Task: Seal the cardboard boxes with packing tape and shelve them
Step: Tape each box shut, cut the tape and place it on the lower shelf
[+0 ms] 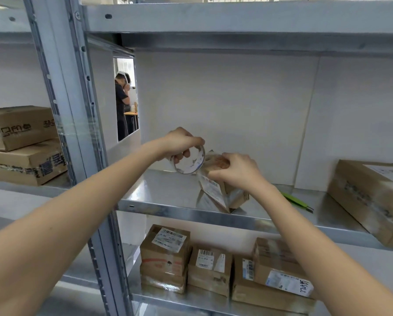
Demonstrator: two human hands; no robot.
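Both forearms are reaching in from the near edge, converging on the middle shelf (181,209) at about 12 o'clock from the viewer.

Left hand (181,142) is gripping the roll of packing tape (189,161), fingers curled over the top of the ring with at least one fingertip showing through the core. Roll is being held upright, just left of the small box (220,190), at its 9 o'clock; judged: this is keeping the strip taut and in line with the box top.

Right hand (240,171) is lying over the top of the box, fingers curled and pressing down on it. Probable reason: it is steadying the box and smoothing the tape onto the flaps. Box is sitting tilted on the bare metal shelf, label side facing the viewer. Sealing step appears under way; shelving of this box not yet done.

Green pen-like tool (295,199) is lying on the same shelf at 3 o'clock from the box. Larger taped box (371,199) is resting further out at 3 o'clock.

Shelf below, at 6 o'clock, is carrying several labelled boxes (210,264), stacked and touching. Neighbouring bay at 9 o'clock is holding two stacked cartons (22,144).

Surface: grey galvanised steel, reflective. White panel (236,106) is backing the bay; through a gap at 11 o'clock another person (122,106) is standing in the room beyond.
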